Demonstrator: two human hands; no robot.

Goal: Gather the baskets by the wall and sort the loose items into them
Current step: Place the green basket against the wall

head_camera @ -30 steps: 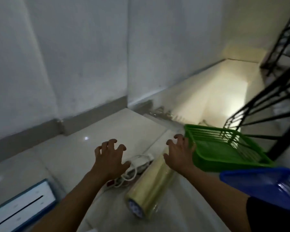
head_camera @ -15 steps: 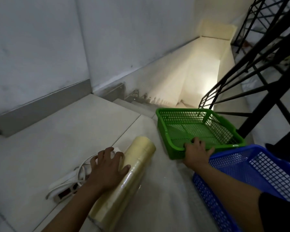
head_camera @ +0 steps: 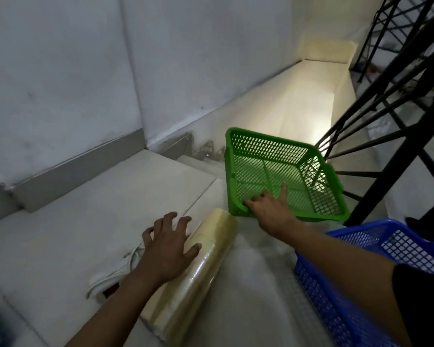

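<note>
Nearby, blue basket beside black railing.

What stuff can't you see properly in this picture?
Head view only:
- Power strip: mostly hidden behind the left hand and its arm; the cord's end cannot be seen.
- Roll of clear film: its near end is blurred, so any label is unreadable.
- Blue basket: cut off by the right and bottom edges and crossed by the right arm; contents unclear.
- Green basket: its near rim is hidden under the right hand.
</note>
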